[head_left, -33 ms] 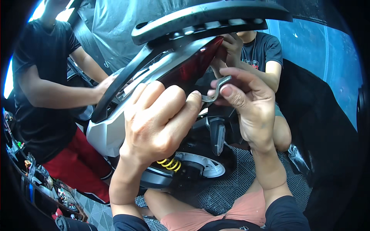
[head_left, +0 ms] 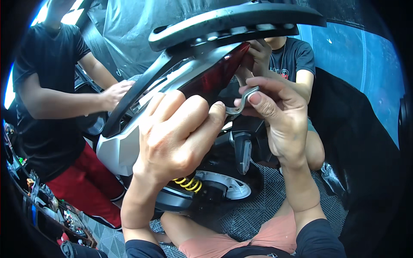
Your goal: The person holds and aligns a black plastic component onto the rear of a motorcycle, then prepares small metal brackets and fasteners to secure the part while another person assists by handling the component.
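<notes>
right hand [head_left: 279,116]: thumb and forefinger pinched a bent metal bracket [head_left: 241,103]. left hand [head_left: 178,133]: fingers curled, fingertips touching bracket's lower end, grip unclear. red tail lamp [head_left: 215,75] just above the pinch; yellow spring [head_left: 189,184] below.

Bright daylight, heavy fisheye bend

Light floods in from the upper left, blown out to white; the left hand [head_left: 172,137] sits close and slightly soft — edges curve and fall to black, the lower left corner murky.
</notes>
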### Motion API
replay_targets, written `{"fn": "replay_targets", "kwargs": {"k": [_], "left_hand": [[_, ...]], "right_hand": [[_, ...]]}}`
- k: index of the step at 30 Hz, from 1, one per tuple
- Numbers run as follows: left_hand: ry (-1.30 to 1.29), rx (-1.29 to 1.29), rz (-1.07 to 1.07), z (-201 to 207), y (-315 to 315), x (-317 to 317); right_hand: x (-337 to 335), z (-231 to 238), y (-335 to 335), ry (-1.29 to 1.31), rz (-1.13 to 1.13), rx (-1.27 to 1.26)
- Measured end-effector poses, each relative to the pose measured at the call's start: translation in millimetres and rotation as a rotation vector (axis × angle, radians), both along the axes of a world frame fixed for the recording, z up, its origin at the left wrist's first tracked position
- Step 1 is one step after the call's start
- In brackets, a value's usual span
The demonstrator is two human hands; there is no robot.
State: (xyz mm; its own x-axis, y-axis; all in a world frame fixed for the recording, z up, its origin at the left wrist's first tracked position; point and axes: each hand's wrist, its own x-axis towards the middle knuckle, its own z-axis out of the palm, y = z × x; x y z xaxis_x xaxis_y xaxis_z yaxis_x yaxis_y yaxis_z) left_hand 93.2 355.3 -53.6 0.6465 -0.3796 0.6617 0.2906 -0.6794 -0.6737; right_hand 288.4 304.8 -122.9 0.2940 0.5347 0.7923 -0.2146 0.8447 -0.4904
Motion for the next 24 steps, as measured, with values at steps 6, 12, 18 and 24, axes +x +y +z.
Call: {"fn": "replay_targets", "kwargs": {"k": [6,12,18,24], "left_hand": [[-0.012,0.088,-0.001,17.2,3.8,1.2],[0.018,0.084,-0.026,37.2,13.1,-1.5],[-0.266,-0.112,-0.295,60.6,30.7,-13.8],[-0.401,-0.140,-0.250,71.3,38.6,-16.9]], "right_hand": [[5.5,17.3,6.7,0.031,0.040,-0.039],[1.7,32.4,15.9,0.022,-0.021,0.010],[10.2,49.2,27.1,0.003,-0.063,-0.006],[7.0,56.2,37.3,0.043,-0.103,0.036]]}}
